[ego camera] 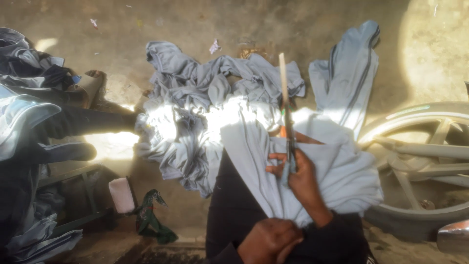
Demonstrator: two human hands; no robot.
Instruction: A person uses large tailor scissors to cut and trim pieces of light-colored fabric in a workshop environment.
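A thin pale stick (283, 78) stands nearly upright in the view, its long axis running away from the person, tip pointing toward the far floor. Its lower end sits inside the closed fingers of the right hand (298, 176), over light grey cloth (337, 171) draped across the lap. Nearer the body, the left hand (268, 240) bunches the cloth in a fist. If that grip slackens, the cloth could slide and the stick tilt. Beyond the fingertips lies a heap of grey garments (195, 117); right, a wheel (420, 161).

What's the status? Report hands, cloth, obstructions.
Right hand gripping stick upright. Left hand bunching grey cloth on lap. Garment pile ahead, wheel at right.
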